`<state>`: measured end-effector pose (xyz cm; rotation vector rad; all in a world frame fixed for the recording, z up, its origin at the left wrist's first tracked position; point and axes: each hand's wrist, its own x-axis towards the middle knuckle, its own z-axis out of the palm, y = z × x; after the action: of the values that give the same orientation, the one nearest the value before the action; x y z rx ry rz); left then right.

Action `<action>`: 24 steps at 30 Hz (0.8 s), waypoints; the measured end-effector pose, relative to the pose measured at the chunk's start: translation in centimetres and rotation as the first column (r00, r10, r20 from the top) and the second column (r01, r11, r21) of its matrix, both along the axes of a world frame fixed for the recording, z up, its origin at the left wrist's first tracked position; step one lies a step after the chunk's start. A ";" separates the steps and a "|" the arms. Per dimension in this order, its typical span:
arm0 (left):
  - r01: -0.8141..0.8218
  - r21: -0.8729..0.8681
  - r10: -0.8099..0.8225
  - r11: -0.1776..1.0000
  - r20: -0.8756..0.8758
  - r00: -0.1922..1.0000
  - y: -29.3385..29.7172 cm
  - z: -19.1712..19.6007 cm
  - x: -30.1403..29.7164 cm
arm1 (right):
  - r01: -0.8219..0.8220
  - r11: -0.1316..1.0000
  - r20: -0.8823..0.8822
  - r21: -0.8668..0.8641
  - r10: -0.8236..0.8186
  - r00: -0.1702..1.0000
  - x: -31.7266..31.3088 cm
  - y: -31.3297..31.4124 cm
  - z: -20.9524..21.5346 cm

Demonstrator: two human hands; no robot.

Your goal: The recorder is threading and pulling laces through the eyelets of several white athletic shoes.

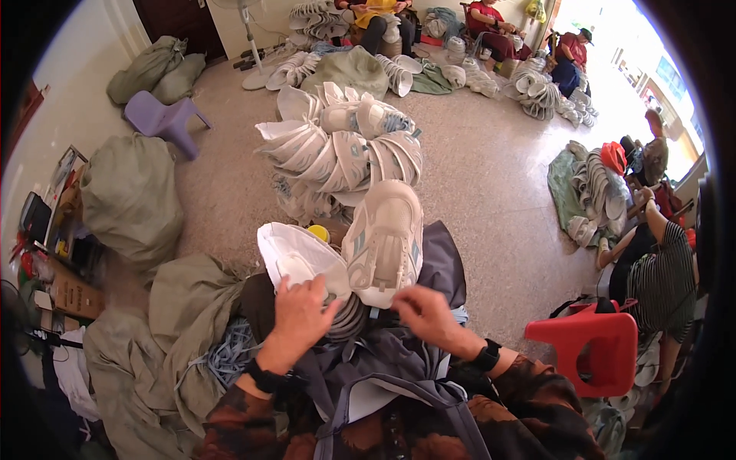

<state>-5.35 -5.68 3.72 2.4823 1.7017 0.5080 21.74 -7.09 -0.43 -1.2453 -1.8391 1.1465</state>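
Observation:
My left hand (297, 313) grips the edge of a white folded shoe upper (295, 257) lying on my lap. Just right of it, my right hand (423, 310) pinches the near edge of a white sneaker upper with pale blue trim (386, 239), which stands tilted up from my lap. Both hands wear black wristbands. A dark grey apron (438, 264) covers my knees under the pieces. A heap of the same white uppers (341, 153) is piled on the floor straight ahead. Pale blue laces (230, 356) lie bundled by my left forearm.
Stuffed grey-green sacks (130, 199) crowd the left, beside a purple stool (162, 119) and cardboard boxes (69, 295). A red plastic stool (602, 345) stands at the right next to a seated person in a striped top (659, 280). Other people sit with shoe piles (537, 92) at the back.

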 end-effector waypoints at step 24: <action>-0.093 -0.671 0.198 0.736 0.081 0.977 9.6 -7.8 1.8 | 0.020 0.939 0.388 0.344 -0.161 0.907 -3.1 5.0 -0.9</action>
<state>-3.58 3.96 -4.11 1.7617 1.6432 0.0522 18.65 -2.11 -1.35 -1.4269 -2.1400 0.5075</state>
